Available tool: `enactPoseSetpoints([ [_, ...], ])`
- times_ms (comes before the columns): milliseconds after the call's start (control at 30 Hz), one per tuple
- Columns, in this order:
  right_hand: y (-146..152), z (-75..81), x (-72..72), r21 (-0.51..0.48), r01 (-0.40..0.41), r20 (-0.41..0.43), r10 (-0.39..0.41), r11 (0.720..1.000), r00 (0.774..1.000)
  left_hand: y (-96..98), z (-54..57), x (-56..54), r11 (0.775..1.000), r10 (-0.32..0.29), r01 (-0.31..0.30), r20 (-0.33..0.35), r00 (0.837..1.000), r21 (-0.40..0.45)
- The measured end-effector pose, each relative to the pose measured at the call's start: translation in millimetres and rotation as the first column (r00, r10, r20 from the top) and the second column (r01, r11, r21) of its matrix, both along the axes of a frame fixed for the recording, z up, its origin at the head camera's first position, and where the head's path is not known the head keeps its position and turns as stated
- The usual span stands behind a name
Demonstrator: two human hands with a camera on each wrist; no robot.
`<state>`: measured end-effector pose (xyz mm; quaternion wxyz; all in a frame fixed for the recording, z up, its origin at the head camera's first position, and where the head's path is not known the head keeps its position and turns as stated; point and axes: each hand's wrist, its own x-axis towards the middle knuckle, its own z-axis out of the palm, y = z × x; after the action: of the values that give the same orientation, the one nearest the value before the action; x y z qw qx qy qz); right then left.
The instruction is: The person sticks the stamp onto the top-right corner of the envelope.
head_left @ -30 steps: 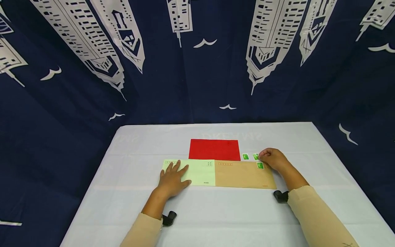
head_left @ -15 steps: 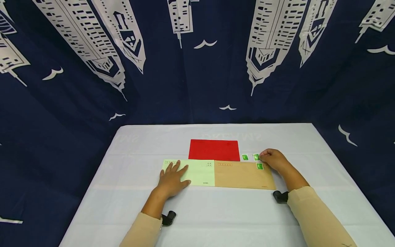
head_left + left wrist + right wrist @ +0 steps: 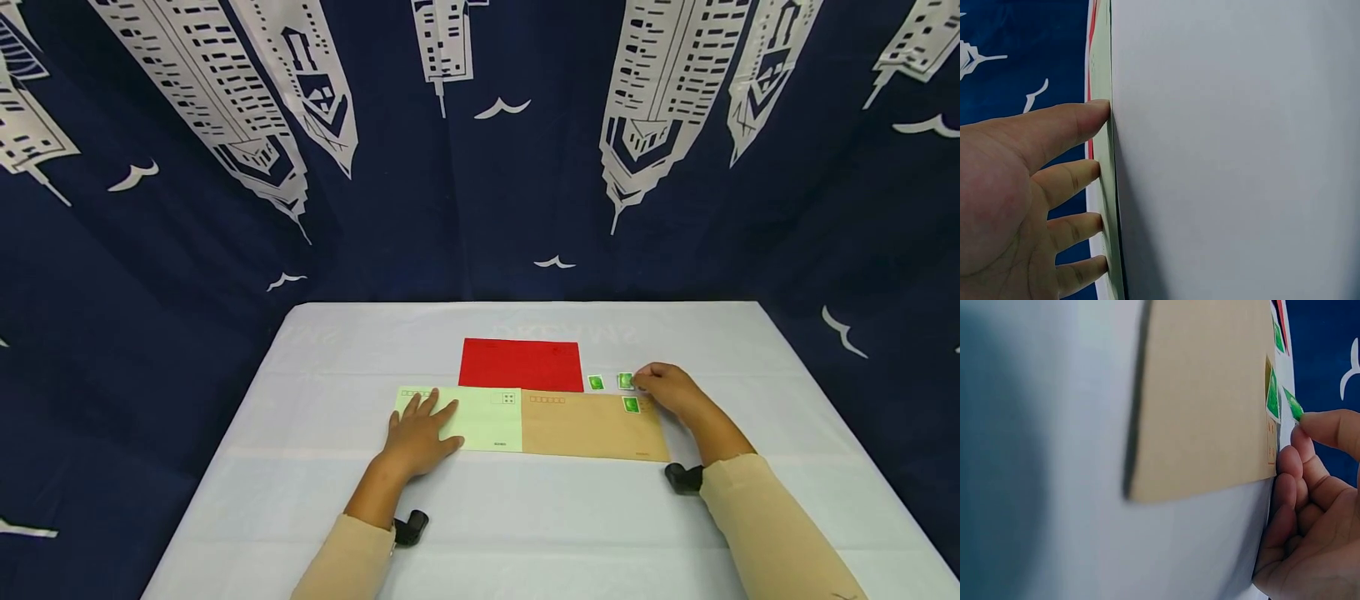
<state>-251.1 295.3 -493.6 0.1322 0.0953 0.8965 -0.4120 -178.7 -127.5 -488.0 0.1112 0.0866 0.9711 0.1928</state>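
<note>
While left grip [image 3: 415, 442] stays splayed on green envelope [image 3: 489, 421], right grip [image 3: 664, 387] pinches stamp [image 3: 625, 381], nudged slightly rightward.

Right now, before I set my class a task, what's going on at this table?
A person's left hand rests, fingers spread, on a pale green envelope. The right hand pinches a green stamp. A second stamp lies on the brown envelope, and a third stamp lies on the white table beside the red envelope.
</note>
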Motion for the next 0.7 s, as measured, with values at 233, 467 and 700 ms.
enactPoseSetpoints([
  [233, 0.9, 1.7, 0.7, -0.021, 0.014, 0.033, -0.013, 1.0, 0.999, -0.3, -0.5, -0.3, 1.0, -0.001, 0.001, 0.006, 1.0, -0.005],
  [467, 3.0, 2.7, -0.3, -0.069, 0.021, 0.064, -0.017, 0.997, 0.998, -1.2, 0.6, 0.1, 1.0, -0.002, 0.002, 0.01, 1.0, -0.008],
  [700, 5.7, 5.9, -1.0, -0.129, 0.031, 0.041, -0.026, 0.991, 0.999, -1.9, 1.0, -1.3, 1.0, -0.008, 0.008, -0.005, 1.0, -0.015],
])
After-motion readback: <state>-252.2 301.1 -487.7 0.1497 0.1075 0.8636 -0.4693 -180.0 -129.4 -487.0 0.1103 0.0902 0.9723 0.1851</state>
